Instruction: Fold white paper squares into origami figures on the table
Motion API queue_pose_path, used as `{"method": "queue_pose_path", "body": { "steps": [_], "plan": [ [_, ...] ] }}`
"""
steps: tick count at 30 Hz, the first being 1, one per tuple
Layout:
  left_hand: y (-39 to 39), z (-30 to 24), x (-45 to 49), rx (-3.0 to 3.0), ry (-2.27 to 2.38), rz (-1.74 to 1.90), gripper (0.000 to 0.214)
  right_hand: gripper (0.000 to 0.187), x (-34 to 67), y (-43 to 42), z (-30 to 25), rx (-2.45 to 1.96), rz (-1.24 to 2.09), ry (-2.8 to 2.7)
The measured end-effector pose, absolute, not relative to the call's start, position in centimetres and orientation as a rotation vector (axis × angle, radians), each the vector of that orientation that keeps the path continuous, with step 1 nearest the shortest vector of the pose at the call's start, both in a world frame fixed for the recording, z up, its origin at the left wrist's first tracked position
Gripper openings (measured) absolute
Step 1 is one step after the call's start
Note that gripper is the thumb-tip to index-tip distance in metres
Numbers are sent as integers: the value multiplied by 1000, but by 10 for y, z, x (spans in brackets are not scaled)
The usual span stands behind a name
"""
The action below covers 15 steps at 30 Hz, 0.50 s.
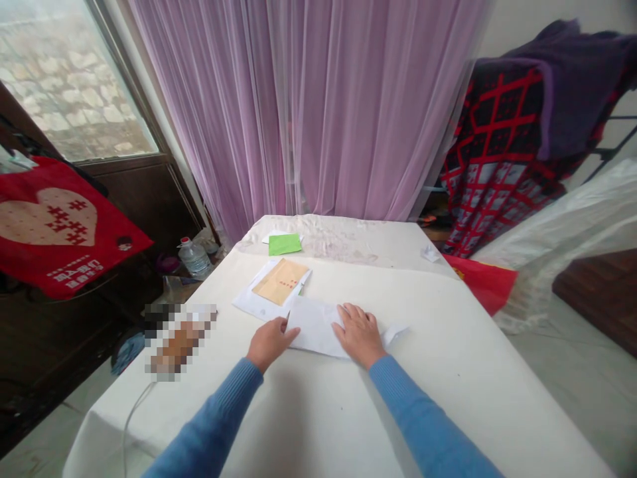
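Blue knit sleeves [209, 425] end in bare hands on a white paper sheet [316, 326]: the right hand's [358, 334] fingers [351, 313] lie spread flat on it, while the left hand's [271, 344] curl at its edge, any grip unclear. A hard slide could shove the sheet into the tan envelope [280, 281] just beyond it; the desk [448, 378] offers more room to the sheet's right.

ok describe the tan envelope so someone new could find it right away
On the white table, look just past the person's left hand to a white sheet. The tan envelope lies on that sheet. It alone is tan with red print, unlike the green paper farther back.
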<state>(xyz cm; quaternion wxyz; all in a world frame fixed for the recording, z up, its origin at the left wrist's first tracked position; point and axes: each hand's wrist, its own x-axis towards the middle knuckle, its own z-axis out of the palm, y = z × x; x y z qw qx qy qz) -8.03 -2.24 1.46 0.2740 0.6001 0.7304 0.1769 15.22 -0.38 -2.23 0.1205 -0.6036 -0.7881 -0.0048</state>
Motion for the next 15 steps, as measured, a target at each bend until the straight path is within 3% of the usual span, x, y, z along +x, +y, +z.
{"method": "queue_pose_path", "body": {
  "steps": [5, 15],
  "plan": [
    [-5, 12, -76, 1402, 1885, 464, 37, 42, 153, -6, -30, -1749, -19, -2261],
    [-5, 15, -63, 1427, 1738, 644, 26, 43, 150, -5, -26, -1737, 102, -2207]
  ]
}}
